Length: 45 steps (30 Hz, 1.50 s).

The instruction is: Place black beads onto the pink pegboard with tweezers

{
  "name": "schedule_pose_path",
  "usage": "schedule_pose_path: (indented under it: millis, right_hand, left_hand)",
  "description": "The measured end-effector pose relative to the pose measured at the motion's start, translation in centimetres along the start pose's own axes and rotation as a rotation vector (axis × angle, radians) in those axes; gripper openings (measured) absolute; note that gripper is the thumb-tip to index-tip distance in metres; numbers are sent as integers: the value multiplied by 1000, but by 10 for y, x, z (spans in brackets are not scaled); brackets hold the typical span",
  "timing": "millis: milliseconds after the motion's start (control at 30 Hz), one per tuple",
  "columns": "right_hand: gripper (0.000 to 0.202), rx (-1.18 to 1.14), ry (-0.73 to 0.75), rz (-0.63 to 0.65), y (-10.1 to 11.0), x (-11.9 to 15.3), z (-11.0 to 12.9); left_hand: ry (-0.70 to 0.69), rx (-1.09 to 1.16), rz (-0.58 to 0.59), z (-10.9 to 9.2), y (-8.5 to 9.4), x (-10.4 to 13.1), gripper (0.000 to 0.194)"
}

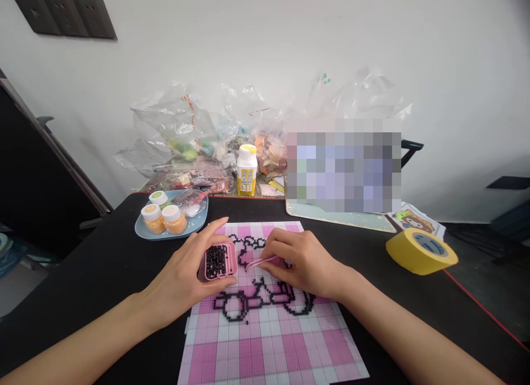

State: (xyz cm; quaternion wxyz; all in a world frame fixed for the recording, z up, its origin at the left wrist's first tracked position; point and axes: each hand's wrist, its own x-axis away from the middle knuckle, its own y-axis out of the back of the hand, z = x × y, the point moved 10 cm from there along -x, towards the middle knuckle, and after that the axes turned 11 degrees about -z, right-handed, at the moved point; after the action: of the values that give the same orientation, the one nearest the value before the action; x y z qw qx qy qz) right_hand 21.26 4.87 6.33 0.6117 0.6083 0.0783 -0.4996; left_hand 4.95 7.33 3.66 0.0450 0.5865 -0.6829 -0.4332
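A pink-and-white checked pegboard (269, 341) lies on the black table in front of me, with an outline of black beads (256, 299) laid across its middle. My left hand (188, 277) holds a small pink tray of black beads (218, 261) just above the board's left edge. My right hand (300, 261) pinches pink tweezers (260, 262), whose tips point left toward the tray, over the bead outline.
A blue plate (143, 230) with small jars of orange beads sits at the back left. A white bottle with a yellow cap (247, 170) stands before clear plastic bags (199, 142) of supplies. A yellow tape roll (420, 251) lies at the right.
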Motion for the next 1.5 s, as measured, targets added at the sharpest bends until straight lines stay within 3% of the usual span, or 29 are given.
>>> schedule_pose_path:
  millis: [1500]
  right_hand:
    - [20, -24, 9, -12, 1, 1, 1]
  left_hand:
    - [-22, -9, 3, -3, 0, 0, 82]
